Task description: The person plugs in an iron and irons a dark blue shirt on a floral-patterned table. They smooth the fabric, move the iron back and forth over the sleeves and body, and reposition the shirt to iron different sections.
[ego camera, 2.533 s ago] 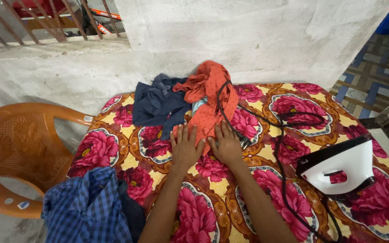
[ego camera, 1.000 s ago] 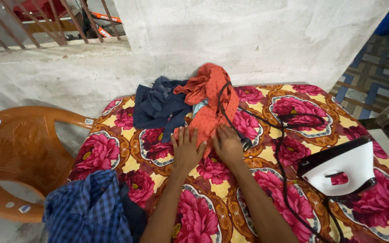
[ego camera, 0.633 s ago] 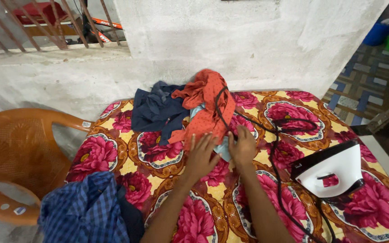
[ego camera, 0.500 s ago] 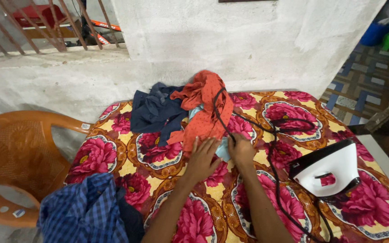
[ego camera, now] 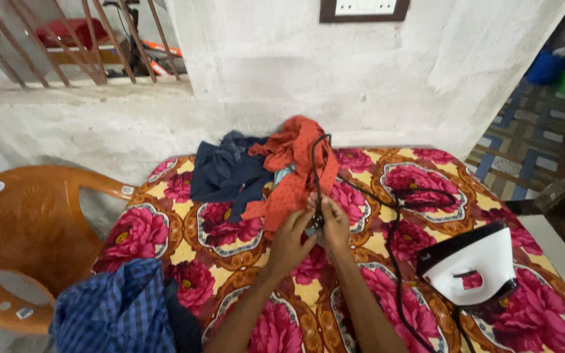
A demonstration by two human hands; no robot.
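— Both hands, left hand (ego camera: 290, 236) and right hand (ego camera: 333, 222), are pinched shut on the plug (ego camera: 317, 221) mid-worktop (ego camera: 367, 245), beside the red cloth (ego camera: 295, 163).

— A tug on the cord (ego camera: 393, 229) could tip the iron (ego camera: 472, 265) off the right edge.

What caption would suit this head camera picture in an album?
Both hands, left and right, grip an iron's black plug beside an orange garment on a flowered cloth.
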